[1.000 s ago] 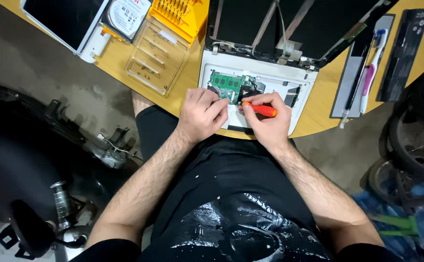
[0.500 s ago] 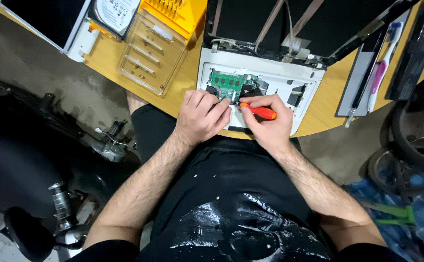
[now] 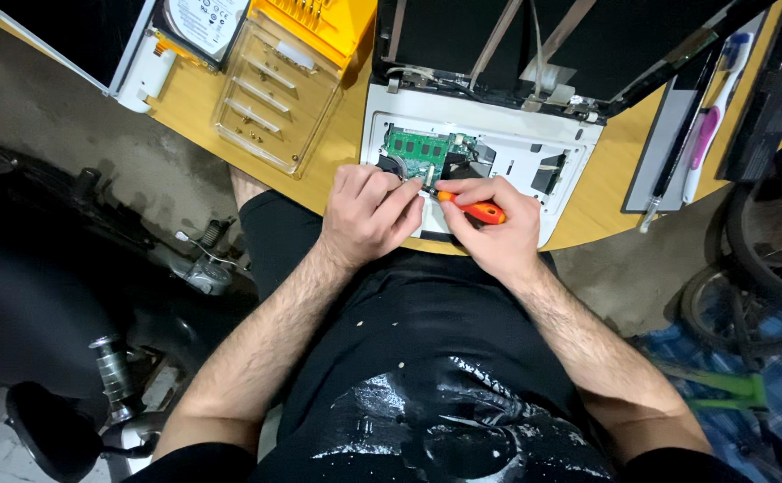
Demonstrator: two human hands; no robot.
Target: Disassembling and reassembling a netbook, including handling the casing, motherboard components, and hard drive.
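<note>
Hands together over the near edge of an opened white laptop base [image 3: 570, 143], seen from above, lying on a yellow tabletop [image 3: 194, 98]. Right hand [image 3: 498, 228] closed around a small screwdriver [image 3: 476, 209] with an orange handle, held nearly flat, tip pointing left toward the exposed interior. Left hand [image 3: 369, 215] just beside it, fingers curled and resting on the laptop's near-left corner, fingertips meeting the screwdriver's tip; impossible to tell whether anything small is pinched between them. Green memory board [image 3: 413, 148] just beyond the knuckles, inside the open bay, next to a dark round part, partly hidden by the fingers. Judging by the grip and the tip's place, a screw or small fitting at the near edge of the bay being worked, with the left fingers steadying the tip. Any further turn or lift there likely calling for light pressure and a square seat of the tip, given the bare board so close. Farther left on the table, a clear plastic parts box [image 3: 275, 98], with a yellow bit holder [image 3: 324, 18] and a bare hard drive [image 3: 203, 18] beyond it. Far right, a pink and white toothbrush [image 3: 702, 134] on a grey strip.
</note>
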